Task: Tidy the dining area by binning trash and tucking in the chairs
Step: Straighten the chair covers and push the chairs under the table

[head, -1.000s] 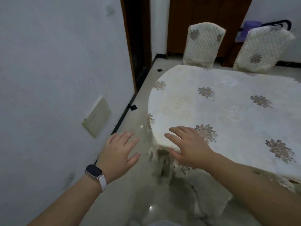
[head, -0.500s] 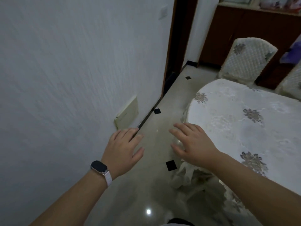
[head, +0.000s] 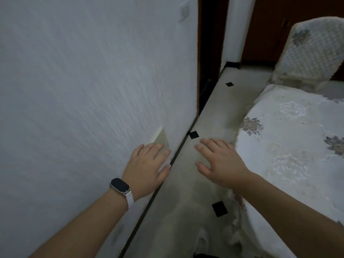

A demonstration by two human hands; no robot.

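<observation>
A white textured wall (head: 74, 90) fills the left side, with a pale switch plate (head: 184, 11) high up near its corner and a beige cover plate (head: 162, 137) low down. The left hand (head: 147, 164), a dark-faced watch (head: 120, 186) on a pale strap at its wrist, is spread flat with straight fingers and holds nothing; its fingertips lie over the lower edge of the beige plate, though whether they touch the wall cannot be told. A dark skirting line runs along the foot of the wall to a dark doorway (head: 210, 53). Between wall and desk lies a pale glossy floor (head: 182, 211) set with small black diamond tiles (head: 194, 135). The right hand (head: 221, 162) hangs over this floor, fingers wide and relaxed, gripping nothing, just beside the rounded end of the desk (head: 290, 174), and its forearm crosses the desk's near edge. The desk wears a white embossed cloth with grey flower motifs, whose lace edge hangs toward the floor. At the far right, a chair (head: 312, 51) in a quilted cream cover stands upright close against the desk's far edge, in front of a brown wooden cabinet (head: 266, 25).
</observation>
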